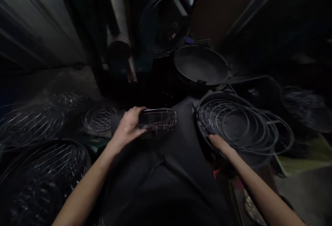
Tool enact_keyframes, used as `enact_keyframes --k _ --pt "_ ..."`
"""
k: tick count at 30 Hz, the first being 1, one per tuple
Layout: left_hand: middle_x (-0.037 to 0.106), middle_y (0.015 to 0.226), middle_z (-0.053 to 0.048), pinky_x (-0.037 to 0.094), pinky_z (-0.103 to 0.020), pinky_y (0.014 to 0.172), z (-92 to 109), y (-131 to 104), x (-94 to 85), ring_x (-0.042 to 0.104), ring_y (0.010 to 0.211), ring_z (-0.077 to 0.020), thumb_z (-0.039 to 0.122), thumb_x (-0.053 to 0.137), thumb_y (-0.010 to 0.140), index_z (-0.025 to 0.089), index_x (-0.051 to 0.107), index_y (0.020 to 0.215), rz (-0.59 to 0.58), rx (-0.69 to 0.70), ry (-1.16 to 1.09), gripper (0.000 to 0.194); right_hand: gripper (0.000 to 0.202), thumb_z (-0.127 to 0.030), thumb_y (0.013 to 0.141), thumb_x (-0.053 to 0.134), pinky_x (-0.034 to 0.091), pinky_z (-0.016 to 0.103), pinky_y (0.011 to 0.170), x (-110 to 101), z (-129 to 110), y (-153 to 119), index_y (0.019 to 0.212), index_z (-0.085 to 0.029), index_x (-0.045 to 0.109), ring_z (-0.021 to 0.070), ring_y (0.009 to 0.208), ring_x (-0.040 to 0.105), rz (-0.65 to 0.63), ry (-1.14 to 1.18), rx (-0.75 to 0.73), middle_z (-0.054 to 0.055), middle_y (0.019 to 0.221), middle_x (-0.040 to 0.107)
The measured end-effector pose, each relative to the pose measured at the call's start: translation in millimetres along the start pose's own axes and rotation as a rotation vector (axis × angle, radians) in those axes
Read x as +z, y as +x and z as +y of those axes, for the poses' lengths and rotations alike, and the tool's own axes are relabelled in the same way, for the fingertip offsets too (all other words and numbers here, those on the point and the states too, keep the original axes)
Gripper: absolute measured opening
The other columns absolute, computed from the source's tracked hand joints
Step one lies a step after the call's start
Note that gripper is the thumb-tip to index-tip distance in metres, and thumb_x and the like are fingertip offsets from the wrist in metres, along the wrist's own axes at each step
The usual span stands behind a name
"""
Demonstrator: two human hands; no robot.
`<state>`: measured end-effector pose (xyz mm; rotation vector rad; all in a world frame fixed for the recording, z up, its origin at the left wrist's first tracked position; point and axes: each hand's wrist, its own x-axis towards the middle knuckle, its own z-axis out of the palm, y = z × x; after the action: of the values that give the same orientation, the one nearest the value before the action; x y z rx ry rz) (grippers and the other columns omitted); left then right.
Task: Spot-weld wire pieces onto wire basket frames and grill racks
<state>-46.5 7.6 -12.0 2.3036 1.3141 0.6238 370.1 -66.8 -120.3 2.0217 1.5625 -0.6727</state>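
Note:
My left hand [129, 125] is closed around one end of a small round-cornered wire frame [160, 125], like a shallow wire basket. It holds the frame above the dark apron [160, 170] over my lap. On the right, my right hand [219, 142] reaches to the near left edge of a dark round basin [199, 122]. Large loose wire rings [249, 143] lie in this basin and stick out over its right side. Small dark pieces lie along its left inside, close to my right hand. The fingertips of that hand are hidden in shadow.
Another round pan [202, 65] stands behind the basin. Round wire grids [100, 118] and a large tub [86, 153] of wire pieces are at the left. Ahead rises a dark machine with a pale cylinder [116, 8] and a wire coil [145, 15]. A yellowish sheet [303, 156] lies right.

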Motion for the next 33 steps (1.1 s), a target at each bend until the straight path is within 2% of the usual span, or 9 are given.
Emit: enact_keyframes --k 5,11,16,19,21,22,27,30,33 --pt "0.058 0.105 -0.005 0.050 -0.037 0.087 -8 13 -16.4 0.059 0.098 -0.0232 0.027 0.068 0.068 0.022 0.044 0.115 0.232 -0.032 -0.016 0.052 0.025 -0.004 0.079 0.051 0.044 0.028 0.085 -1 6 1 0.094 -0.012 0.070 0.0219 0.099 0.063 -0.077 0.149 -0.037 0.014 0.099 0.069" --pt "0.057 0.106 -0.005 0.050 -0.037 0.087 -25 18 -11.4 0.058 0.100 -0.0236 0.024 0.072 0.064 0.024 0.045 0.114 0.344 -0.092 -0.007 0.056 0.027 -0.017 0.072 0.055 0.047 0.025 0.082 -5 4 -8 0.094 -0.015 0.070 0.0212 0.094 0.065 -0.057 0.311 -0.062 0.004 0.095 0.071" --pt "0.057 0.108 -0.005 0.048 -0.037 0.089 -28 14 -2.8 0.057 0.102 -0.0229 0.028 0.071 0.062 0.020 0.044 0.114 0.358 -0.126 -0.073 0.059 0.034 -0.035 0.071 0.056 0.049 0.038 0.080 -19 9 -22 0.093 -0.013 0.068 0.0308 0.091 0.064 0.078 0.268 -0.009 0.014 0.090 0.070" --pt "0.057 0.108 -0.007 0.046 -0.036 0.090 -27 16 -1.7 0.056 0.102 -0.0224 0.025 0.068 0.064 0.017 0.045 0.115 0.315 -0.131 -0.112 0.057 0.036 -0.043 0.069 0.057 0.051 0.042 0.072 -43 5 -31 0.088 -0.014 0.067 0.0328 0.080 0.065 0.302 0.404 0.126 0.015 0.079 0.069" --pt "0.056 0.107 -0.008 0.045 -0.037 0.089 -25 19 -1.7 0.055 0.101 -0.0231 0.023 0.068 0.064 0.015 0.046 0.115 0.271 -0.133 -0.100 0.056 0.038 -0.048 0.067 0.060 0.052 0.038 0.065 -66 -15 -46 0.087 -0.017 0.067 0.0291 0.073 0.064 0.443 0.659 0.107 0.011 0.075 0.068" --pt "0.055 0.108 -0.009 0.045 -0.038 0.089 -23 20 -1.6 0.054 0.102 -0.0238 0.022 0.068 0.064 0.015 0.046 0.116 0.255 -0.135 -0.081 0.057 0.039 -0.050 0.067 0.061 0.052 0.036 0.062 -78 -31 -56 0.087 -0.018 0.066 0.0263 0.069 0.064 0.467 0.799 0.028 0.009 0.075 0.068" --pt "0.052 0.109 -0.010 0.041 -0.040 0.087 -10 23 -1.5 0.050 0.100 -0.0258 0.018 0.063 0.069 0.013 0.044 0.122 0.181 -0.118 0.060 0.057 0.034 -0.049 0.070 0.068 0.049 0.027 0.054 -133 -155 -90 0.083 -0.018 0.064 0.0144 0.054 0.058 0.305 1.221 -0.467 0.003 0.069 0.065" --pt "0.052 0.108 -0.011 0.040 -0.040 0.085 -4 21 -4.3 0.049 0.098 -0.0265 0.019 0.063 0.071 0.011 0.043 0.123 0.151 -0.108 0.108 0.056 0.038 -0.052 0.069 0.068 0.048 0.026 0.050 -147 -214 -82 0.079 -0.016 0.060 0.0142 0.053 0.058 0.218 1.320 -0.597 0.002 0.065 0.062" --pt "0.051 0.107 -0.010 0.040 -0.039 0.085 -4 17 -6.9 0.048 0.097 -0.0259 0.019 0.062 0.072 0.013 0.042 0.123 0.155 -0.123 0.123 0.055 0.036 -0.052 0.073 0.065 0.049 0.026 0.054 -146 -243 -68 0.079 -0.017 0.058 0.0151 0.059 0.060 0.282 1.294 -0.642 0.002 0.069 0.062"
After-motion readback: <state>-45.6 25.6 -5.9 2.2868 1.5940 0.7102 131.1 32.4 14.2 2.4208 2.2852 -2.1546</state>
